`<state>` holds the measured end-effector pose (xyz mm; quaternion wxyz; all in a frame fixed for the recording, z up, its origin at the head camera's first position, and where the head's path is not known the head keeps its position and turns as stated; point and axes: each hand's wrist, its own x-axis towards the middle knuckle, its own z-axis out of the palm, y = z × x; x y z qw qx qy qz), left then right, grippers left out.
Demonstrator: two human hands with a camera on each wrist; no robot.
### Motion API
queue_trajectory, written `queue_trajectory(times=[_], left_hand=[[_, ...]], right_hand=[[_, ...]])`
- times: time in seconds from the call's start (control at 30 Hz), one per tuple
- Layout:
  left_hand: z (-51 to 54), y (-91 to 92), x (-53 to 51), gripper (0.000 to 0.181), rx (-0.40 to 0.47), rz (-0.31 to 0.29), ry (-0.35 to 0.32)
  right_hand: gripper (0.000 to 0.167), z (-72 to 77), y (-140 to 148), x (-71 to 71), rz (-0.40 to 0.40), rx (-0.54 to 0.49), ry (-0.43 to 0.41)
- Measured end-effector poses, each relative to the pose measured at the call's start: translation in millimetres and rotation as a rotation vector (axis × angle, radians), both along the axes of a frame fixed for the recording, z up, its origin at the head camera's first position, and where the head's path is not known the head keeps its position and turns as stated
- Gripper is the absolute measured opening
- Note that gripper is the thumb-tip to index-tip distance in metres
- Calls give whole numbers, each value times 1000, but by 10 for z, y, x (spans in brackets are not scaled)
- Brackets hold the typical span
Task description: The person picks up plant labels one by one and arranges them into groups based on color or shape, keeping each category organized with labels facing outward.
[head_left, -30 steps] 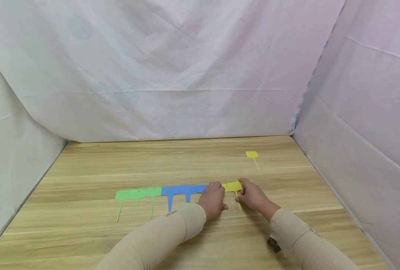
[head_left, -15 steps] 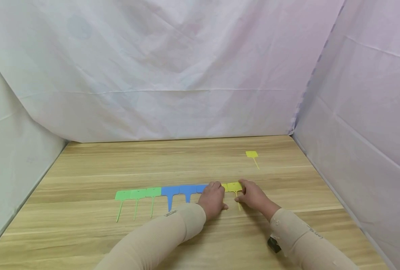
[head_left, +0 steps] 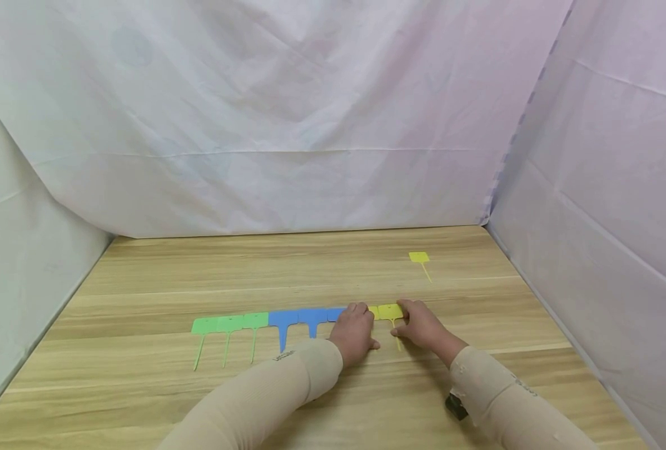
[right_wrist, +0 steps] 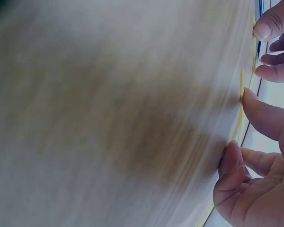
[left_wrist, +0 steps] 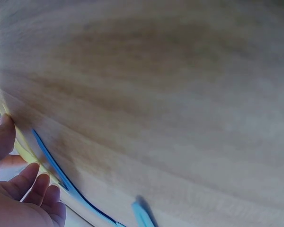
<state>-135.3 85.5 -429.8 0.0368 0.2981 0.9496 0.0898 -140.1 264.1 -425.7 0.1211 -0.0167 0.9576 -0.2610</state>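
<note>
Flat T-shaped label tags lie side by side in a row on the wooden table. Green tags [head_left: 230,323] form the left end, and blue tags [head_left: 313,316] with broader stems follow. My left hand [head_left: 355,332] covers part of the last blue tag and holds a yellow tag [head_left: 374,311], mostly hidden beneath the fingers. Against it lies another yellow tag [head_left: 390,311] at the right end. My right hand [head_left: 425,328] holds that one, fingertips at its head's right edge and thumb [right_wrist: 255,106] on its thin stem.
A separate yellow tag [head_left: 420,257] lies farther back on the right. White cloth [head_left: 299,187] hangs behind the table [head_left: 142,412] and along both sides. A small black object [head_left: 455,407] shows under the right sleeve.
</note>
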Motion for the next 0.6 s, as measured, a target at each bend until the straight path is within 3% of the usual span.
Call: queue_trajectory(times=[0.6], left_hand=[[8, -6, -6, 42, 21, 0, -26]], right_hand=[[65, -12, 6, -1, -2, -15, 1]])
